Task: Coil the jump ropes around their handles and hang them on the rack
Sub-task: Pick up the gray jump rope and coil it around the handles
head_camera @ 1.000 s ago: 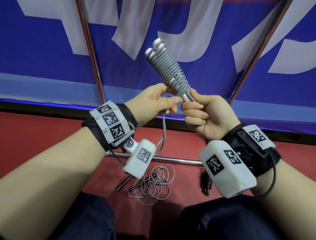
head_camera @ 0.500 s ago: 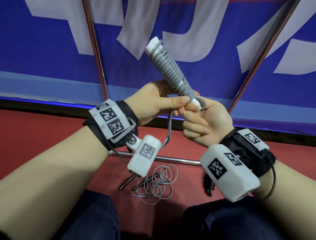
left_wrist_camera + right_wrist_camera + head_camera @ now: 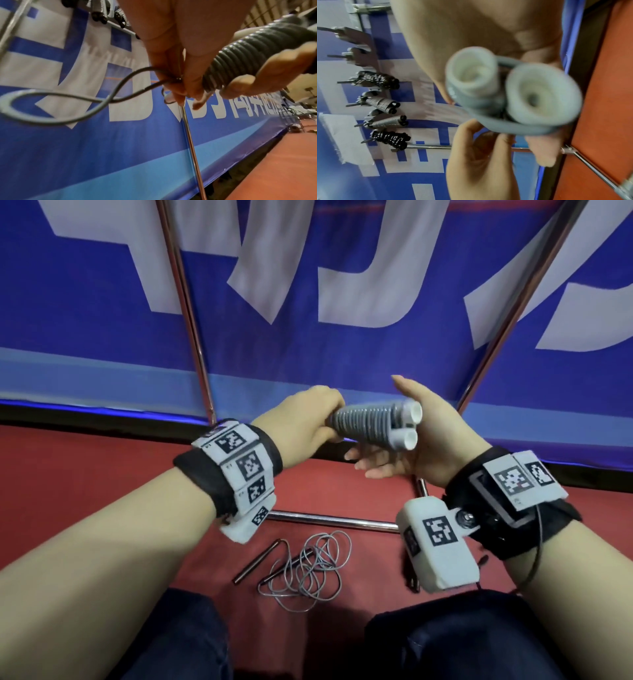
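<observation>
Left hand (image 3: pixel 301 422) grips coiled jump rope (image 3: pixel 366 424) beside right fingers (image 3: pixel 380 463)

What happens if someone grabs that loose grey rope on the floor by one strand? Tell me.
The loose grey rope lies in slack, overlapping loops, so it probably hangs floppy and may tangle. Its thin handles likely trail behind. It looks light.

This looks like an indoor sports hall. A large blue fabric banner with big white lettering (image 3: pixel 342 285) runs along the edge of a red rubbery sports floor (image 3: pixel 85 474), and slim chrome rack poles (image 3: pixel 186 302) stand in front of the banner. Up against the banner hang several coiled jump ropes on rack hooks (image 3: pixel 382 105), and below it a loose grey wire rope with thin dark handles (image 3: pixel 308 570) lies on the floor.
</observation>
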`<state>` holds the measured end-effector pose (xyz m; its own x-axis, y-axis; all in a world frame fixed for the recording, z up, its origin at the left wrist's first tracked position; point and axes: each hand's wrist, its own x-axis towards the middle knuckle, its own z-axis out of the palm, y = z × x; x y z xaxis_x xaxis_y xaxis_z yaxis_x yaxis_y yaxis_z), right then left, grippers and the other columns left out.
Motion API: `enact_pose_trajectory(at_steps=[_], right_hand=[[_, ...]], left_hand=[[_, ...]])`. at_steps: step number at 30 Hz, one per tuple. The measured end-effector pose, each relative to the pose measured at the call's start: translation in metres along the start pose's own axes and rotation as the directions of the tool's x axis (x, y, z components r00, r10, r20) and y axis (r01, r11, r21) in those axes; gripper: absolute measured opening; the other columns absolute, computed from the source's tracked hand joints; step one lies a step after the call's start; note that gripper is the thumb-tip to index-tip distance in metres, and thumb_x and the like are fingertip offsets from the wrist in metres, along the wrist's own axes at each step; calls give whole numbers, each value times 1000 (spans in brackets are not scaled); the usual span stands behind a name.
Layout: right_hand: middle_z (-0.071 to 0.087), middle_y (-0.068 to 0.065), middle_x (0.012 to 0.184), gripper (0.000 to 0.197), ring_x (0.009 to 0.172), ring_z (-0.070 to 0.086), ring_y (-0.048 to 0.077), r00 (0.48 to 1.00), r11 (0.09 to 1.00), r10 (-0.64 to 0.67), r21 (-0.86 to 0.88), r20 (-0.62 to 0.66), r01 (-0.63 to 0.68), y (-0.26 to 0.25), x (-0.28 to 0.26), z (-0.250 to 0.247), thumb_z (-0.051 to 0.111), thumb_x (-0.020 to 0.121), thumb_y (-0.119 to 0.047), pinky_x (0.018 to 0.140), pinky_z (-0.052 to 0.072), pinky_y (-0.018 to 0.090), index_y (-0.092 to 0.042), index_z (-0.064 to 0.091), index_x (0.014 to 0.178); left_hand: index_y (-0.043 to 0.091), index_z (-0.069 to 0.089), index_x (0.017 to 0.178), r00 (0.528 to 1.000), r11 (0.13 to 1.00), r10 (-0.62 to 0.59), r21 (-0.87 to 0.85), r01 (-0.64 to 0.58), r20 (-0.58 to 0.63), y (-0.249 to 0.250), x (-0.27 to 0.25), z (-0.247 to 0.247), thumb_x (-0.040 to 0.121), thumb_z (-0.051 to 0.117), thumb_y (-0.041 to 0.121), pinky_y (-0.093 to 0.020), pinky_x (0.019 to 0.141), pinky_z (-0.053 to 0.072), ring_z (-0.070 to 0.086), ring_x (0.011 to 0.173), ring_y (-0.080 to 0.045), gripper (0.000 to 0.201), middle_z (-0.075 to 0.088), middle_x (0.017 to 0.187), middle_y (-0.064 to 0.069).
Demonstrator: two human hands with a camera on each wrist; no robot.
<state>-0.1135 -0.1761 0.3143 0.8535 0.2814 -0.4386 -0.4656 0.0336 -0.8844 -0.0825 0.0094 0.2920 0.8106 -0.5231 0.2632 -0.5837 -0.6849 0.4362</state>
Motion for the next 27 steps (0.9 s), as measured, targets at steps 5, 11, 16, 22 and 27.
enact_pose_trajectory(at_steps=[5, 11, 16, 22, 27], right_hand=[[62, 19, 84, 59, 61, 64, 26, 989, 995, 58, 77, 139, -70, 10, -4, 14, 52, 81, -51, 53, 56, 29, 1, 58, 109], [59, 8, 73, 44, 56, 64, 21, 985, 978, -154, 152, 81, 141, 13, -3, 28, 61, 72, -41, 50, 58, 37, -8, 62, 103], [61, 6, 73, 43, 47, 49, 20, 881, 886, -457, -150, -122, 438, 18, 8, 32, 71, 84, -15, 42, 42, 26, -21, 52, 122], [62, 1, 80, 38, 50, 47, 18, 755, 761, -624, -377, -201, 528, 16, 5, 33, 71, 83, -11, 46, 42, 27, -37, 54, 104], [64, 4, 81, 34, 48, 47, 12, 729, 705, -652, -518, -206, 484, 18, 5, 27, 74, 79, -20, 48, 42, 23, -39, 51, 97]], left_hand=[[21, 42, 115, 959, 946, 275, 158, -283, 66, 5, -7, 3, 85, 34, 19, -50, 70, 49, 59, 79, -41, 31, 49, 102, -14], [30, 47, 107, 938, 959, 281, 21, -282, -202, 2, -3, -7, 81, 35, 16, -41, 73, 52, 60, 82, -27, 32, 38, 108, 10], [9, 51, 118, 931, 948, -124, -317, 10, -343, 5, 5, -9, 72, 68, -7, -14, 61, 48, 58, 63, -16, 52, 36, 111, 3], [5, 71, 86, 970, 866, -213, -482, 133, -114, 0, 8, -14, 82, 65, 1, -13, 59, 48, 60, 51, -5, 8, 67, 64, -4], [1, 65, 82, 990, 859, -137, -495, 129, 21, -3, 7, -17, 94, 55, 11, -25, 68, 54, 63, 58, -9, 19, 68, 68, -6]])
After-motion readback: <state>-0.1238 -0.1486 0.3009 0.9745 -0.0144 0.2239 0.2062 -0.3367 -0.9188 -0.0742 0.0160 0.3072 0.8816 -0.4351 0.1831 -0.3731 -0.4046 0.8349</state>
